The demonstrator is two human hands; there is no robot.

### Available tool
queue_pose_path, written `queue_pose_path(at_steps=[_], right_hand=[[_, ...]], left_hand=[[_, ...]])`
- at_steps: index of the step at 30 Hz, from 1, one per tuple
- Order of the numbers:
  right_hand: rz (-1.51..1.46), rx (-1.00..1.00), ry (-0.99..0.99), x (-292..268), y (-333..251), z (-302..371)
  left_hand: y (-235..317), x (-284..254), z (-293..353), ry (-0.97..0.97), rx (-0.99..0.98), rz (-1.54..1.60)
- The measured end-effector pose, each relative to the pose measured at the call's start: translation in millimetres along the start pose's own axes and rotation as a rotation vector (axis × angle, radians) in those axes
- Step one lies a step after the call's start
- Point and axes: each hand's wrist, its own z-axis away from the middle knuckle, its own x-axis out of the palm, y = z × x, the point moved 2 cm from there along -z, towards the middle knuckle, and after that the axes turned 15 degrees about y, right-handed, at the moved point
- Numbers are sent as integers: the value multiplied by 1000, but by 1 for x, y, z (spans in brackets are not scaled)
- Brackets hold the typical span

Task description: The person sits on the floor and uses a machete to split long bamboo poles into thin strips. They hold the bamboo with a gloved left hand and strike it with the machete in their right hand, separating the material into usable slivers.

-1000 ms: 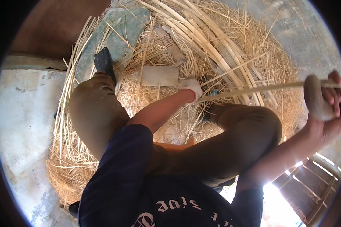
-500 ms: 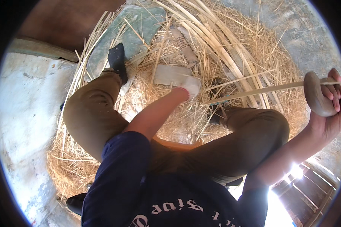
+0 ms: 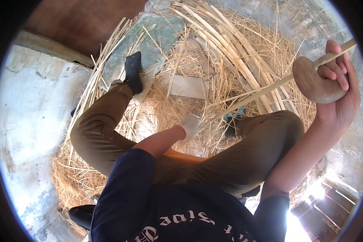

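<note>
- The right hand (image 3: pixel 339 74) is gripping a long pale strip (image 3: pixel 254 96) and a curved wooden piece (image 3: pixel 318 85), fingers folded around them.
- The strip is slanting down leftward over the straw (image 3: pixel 169 111), its lower end lying near the left hand (image 3: pixel 190 124).
- The left hand is wearing a pale glove and blurring; I cannot tell how far open it is, or whether it is touching the strip.
- The step seems to be working the strip between both hands; the next move would be calling for a steady right-hand grip.
- The dark shirt (image 3: pixel 177 201) is showing pale ornate lettering (image 3: pixel 187 218), upside down; no brand is standing out.
</note>
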Motion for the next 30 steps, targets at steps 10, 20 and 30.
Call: queue_pose_path(at_steps=[10,20,30], right_hand=[[69,-45,65,0,-7,9],[93,-28,77,-22,-28,9],[-3,48,150,-10,-23,26]], left_hand=[[-151,20,30,628,-49,-344],[-76,-86,-21,505,-513,252],[15,-40,-139,329,-305,567]])
